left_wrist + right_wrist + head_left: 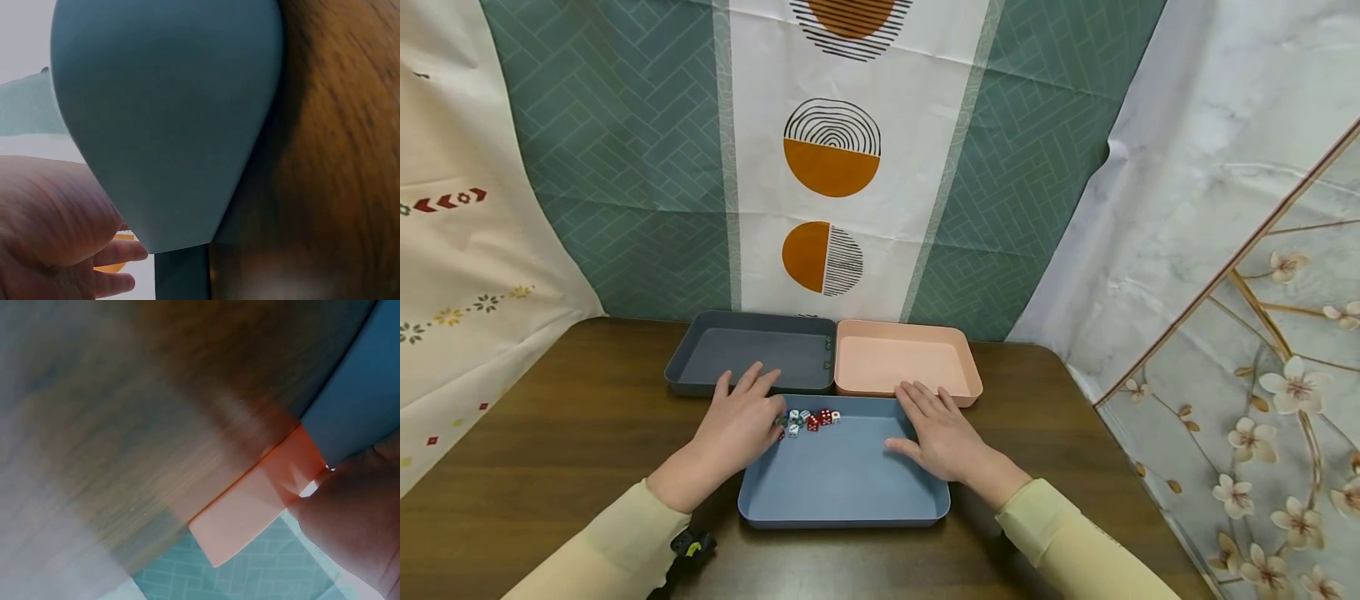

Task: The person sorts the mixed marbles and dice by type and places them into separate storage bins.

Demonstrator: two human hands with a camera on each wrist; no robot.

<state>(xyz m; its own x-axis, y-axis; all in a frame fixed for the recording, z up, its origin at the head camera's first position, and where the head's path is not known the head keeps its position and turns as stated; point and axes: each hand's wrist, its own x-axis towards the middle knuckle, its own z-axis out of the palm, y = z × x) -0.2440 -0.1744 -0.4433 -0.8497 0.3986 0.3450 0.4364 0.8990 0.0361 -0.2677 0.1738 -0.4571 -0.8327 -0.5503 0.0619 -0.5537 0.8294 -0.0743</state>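
Our left hand point(737, 429) bends down over the blue tray's far left corner, its index finger and thumb among the dice point(813, 423), its other fingers stretched forward and apart. Whether it pinches a die we cannot tell: the fingertips are partly hidden in the head view, and the left wrist view shows mostly tray wall. Our right hand point(940, 433) lies flat with fingers spread at the far right of the blue tray point(850, 479), fingertips by the near edge of the pink tray point(902, 354).

The dice, red, white and green, sit bunched along the blue tray's far wall, toward its left end. A few green dice point(828, 342) lie against the right wall of the dark tray point(760, 350), just beyond.

As we judge it, crowding is the main hazard: fingers going in for one die could nudge its neighbours or bring up two together. A die held only by the fingertips could slip and bounce over a low rim onto the worktop point(587, 400). Too much weight from our right hand might tip or shift the tray and slide the bunch. Green on dark is also easily overlooked.
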